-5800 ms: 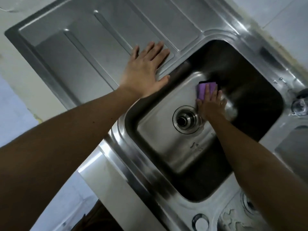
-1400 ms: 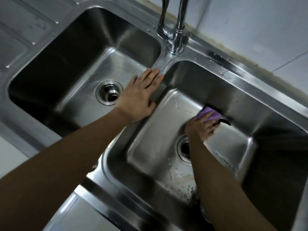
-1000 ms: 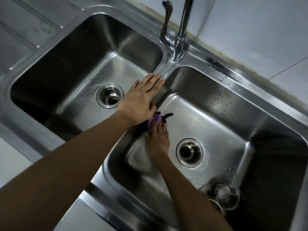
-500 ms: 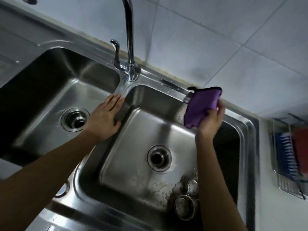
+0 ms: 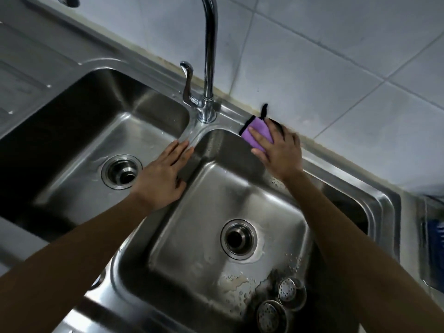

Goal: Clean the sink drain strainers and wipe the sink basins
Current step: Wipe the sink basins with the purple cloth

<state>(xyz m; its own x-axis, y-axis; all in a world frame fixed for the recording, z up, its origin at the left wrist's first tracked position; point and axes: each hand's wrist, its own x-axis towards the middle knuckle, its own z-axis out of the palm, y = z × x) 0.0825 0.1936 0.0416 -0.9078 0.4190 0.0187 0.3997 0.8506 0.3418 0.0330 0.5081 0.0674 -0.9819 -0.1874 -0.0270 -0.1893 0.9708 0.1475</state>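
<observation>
My right hand (image 5: 280, 152) presses a purple cloth with black trim (image 5: 257, 131) flat on the back rim of the right basin (image 5: 192, 241), to the right of the tap. My left hand (image 5: 161, 179) lies flat, fingers apart, on the divider between the left basin (image 5: 79, 131) and the right one. Each basin has an uncovered drain, the left drain (image 5: 121, 171) and the right drain (image 5: 238, 239). Two round metal strainers (image 5: 292, 293) (image 5: 270, 316) lie in the right basin's near corner, amid water drops and residue.
A tall chrome faucet (image 5: 208, 68) with its lever (image 5: 188, 82) stands behind the divider. A tiled wall (image 5: 336, 56) runs behind the sink. The drainboard (image 5: 21, 75) is at the left. A rack with something blue (image 5: 434, 239) sits at the right edge.
My right hand lifted the cloth out of the right basin, held it in the air, then laid it down on the back rim. My left hand stayed on the divider.
</observation>
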